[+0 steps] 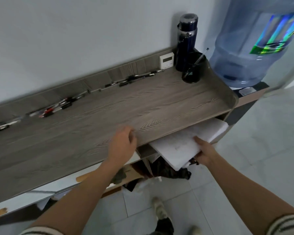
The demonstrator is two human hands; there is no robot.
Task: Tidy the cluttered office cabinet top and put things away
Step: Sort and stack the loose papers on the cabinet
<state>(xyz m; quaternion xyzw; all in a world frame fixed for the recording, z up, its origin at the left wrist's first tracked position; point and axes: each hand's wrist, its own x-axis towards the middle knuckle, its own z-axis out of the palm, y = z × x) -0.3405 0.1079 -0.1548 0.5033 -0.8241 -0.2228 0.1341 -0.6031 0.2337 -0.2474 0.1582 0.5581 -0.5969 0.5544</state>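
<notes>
Striped sleeves (285, 224) nearest; left hand (124, 145), loosely curled and empty, hangs over the cabinet top (109, 112); right hand (204, 151) grips a white paper stack (182, 143) just beneath. Pens (58, 107) line the far wall.

White paper stack (176, 146), seemingly half inside cabinet (109, 114)

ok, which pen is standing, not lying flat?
The clear pen in the black cup beside the bottle: it leans up out of the cup. All other pens lie flat along the back wall.
</notes>
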